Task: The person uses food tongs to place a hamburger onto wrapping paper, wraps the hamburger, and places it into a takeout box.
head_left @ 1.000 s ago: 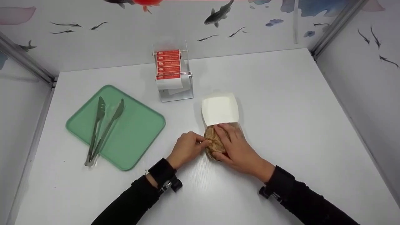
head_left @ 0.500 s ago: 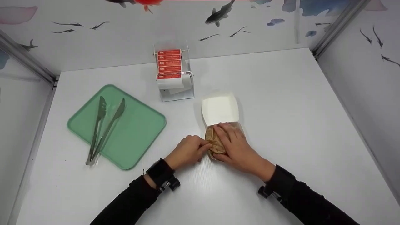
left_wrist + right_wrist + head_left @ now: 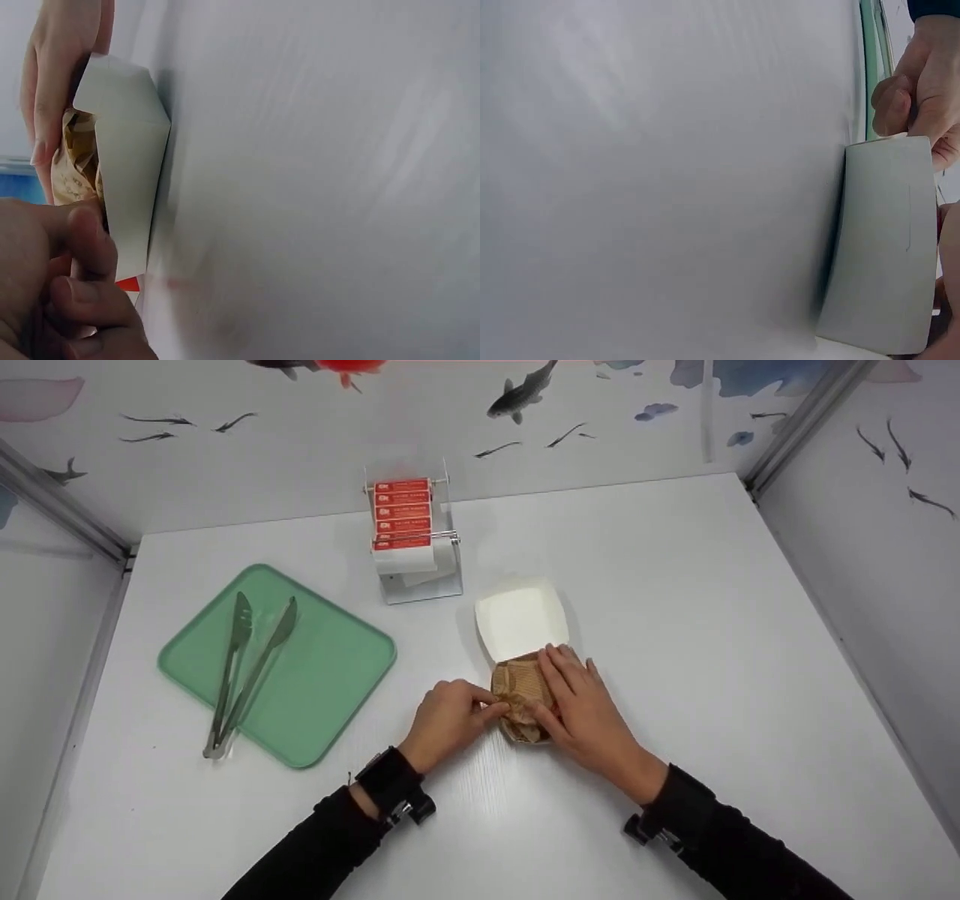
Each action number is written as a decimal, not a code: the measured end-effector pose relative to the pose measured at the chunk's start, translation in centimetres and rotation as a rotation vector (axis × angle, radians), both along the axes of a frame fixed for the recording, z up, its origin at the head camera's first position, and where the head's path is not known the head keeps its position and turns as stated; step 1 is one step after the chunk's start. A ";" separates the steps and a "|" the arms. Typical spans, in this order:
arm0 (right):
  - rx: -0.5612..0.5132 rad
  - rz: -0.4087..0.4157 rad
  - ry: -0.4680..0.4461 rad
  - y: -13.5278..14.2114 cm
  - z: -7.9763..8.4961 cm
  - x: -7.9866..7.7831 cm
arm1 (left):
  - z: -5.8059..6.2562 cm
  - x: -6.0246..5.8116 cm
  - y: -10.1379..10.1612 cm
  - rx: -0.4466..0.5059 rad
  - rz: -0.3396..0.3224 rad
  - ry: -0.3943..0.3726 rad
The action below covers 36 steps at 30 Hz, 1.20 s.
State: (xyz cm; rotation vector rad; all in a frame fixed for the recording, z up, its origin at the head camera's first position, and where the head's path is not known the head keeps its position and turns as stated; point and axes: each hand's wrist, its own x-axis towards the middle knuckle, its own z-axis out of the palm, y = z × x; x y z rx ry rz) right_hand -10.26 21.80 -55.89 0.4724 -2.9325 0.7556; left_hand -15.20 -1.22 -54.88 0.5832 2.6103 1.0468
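A white clamshell box (image 3: 523, 621) stands with its lid folded back, away from me. Crumpled brown paper (image 3: 528, 679) fills its lower half; whatever the paper wraps is hidden. At the left edge of the box, my left hand (image 3: 448, 721) pinches the paper between thumb and forefinger. My right hand (image 3: 596, 724) rests over the right side of the paper with its fingers fairly straight, the thumb touching near the middle. The left wrist view shows the paper (image 3: 77, 161) bulging above the box wall (image 3: 131, 180). From the right wrist, the outer box wall (image 3: 885, 244) is seen.
To the left lies a green tray (image 3: 330, 690) with metal tongs (image 3: 240, 675) across it, their joined end over its edge. Behind the box stands a label dispenser (image 3: 416, 559) with a strip of red labels (image 3: 403, 514). Printed walls enclose the white table (image 3: 712, 622).
My right hand has shifted to the right across the paper, uncovering more of it. The left hand stays at the left edge. The lid has shifted slightly left.
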 end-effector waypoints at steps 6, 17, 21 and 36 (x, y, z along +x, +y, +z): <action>0.026 -0.079 -0.034 1.0 0.0 1.0 | -0.3 0.9 0.3 0.052 0.025 0.259; -0.032 -0.063 -0.124 1.4 -0.8 1.1 | -0.2 0.2 0.2 0.026 -0.128 0.523; -0.058 -0.038 -0.141 1.5 -1.1 1.1 | -0.5 -0.5 0.2 0.019 -0.192 0.586; -0.154 -0.033 -0.170 0.8 -0.6 1.2 | -0.1 -1.4 0.5 -0.052 -0.295 0.488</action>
